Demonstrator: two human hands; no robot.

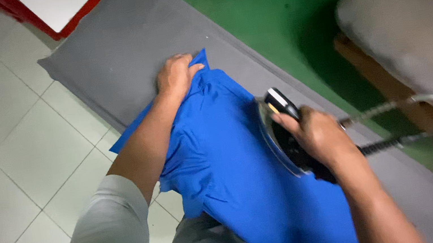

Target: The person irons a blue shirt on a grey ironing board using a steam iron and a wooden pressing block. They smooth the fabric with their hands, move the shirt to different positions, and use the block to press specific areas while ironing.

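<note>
A bright blue garment (233,159) lies spread over a grey padded ironing surface (119,44). My left hand (175,76) rests on the garment's far end, fingers curled and gripping the cloth near its pointed corner. My right hand (316,135) grips the handle of a black and silver clothes iron (281,129), which stands on the garment's right edge. The iron's cord (392,108) runs off to the right.
Pale floor tiles (9,152) lie to the left of the grey surface. A green floor (280,15) lies to the right. A grey cushioned seat on a wooden base (415,34) stands at the right. A red-edged white object (59,8) sits at the top left.
</note>
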